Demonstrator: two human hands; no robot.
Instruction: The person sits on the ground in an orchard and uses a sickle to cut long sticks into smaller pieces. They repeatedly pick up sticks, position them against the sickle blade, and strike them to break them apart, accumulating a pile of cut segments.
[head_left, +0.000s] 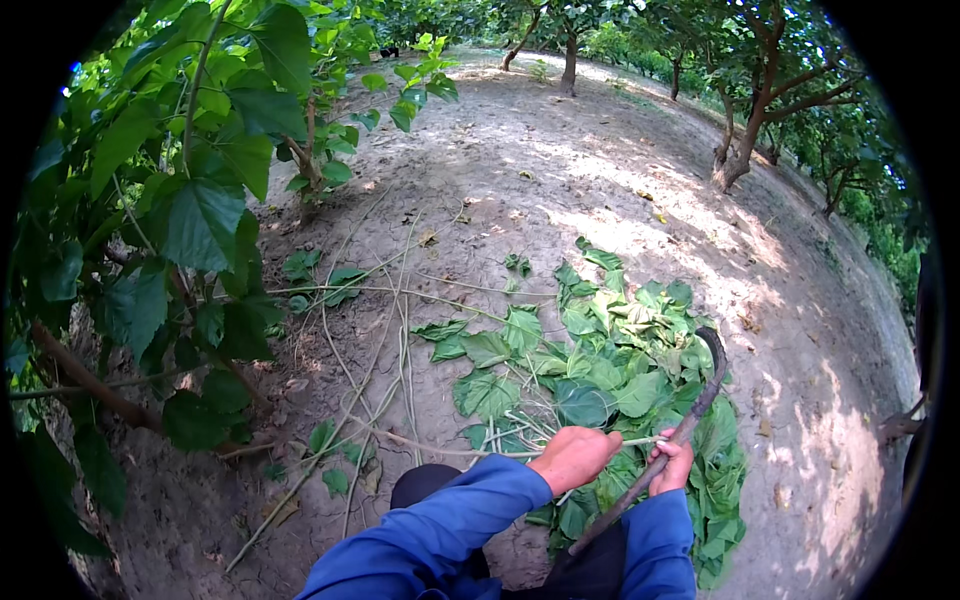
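Note:
My left hand (574, 459) is closed around a thin pale green stem (457, 452), which runs from the ground on the left, through the fist, to my right hand. My right hand (673, 465) grips a long dark hooked tool (697, 409), possibly a sickle, and its fingers also pinch the stem's end. The tool slants up and away, its curved end over the leaf pile. Beneath both hands spreads a heap of large cut green leaves (637, 390), some of them wilted. Several stalk ends (517, 427) lie beside my left hand.
On the left, a leafy tree (202, 225) reaches low over the ground, with a brown branch (97, 386) near me. Several stripped stems (405, 345) lie crossed on the cracked dry soil (487, 187). More trees (739, 157) stand behind. My dark-clad knee (424, 480) shows below.

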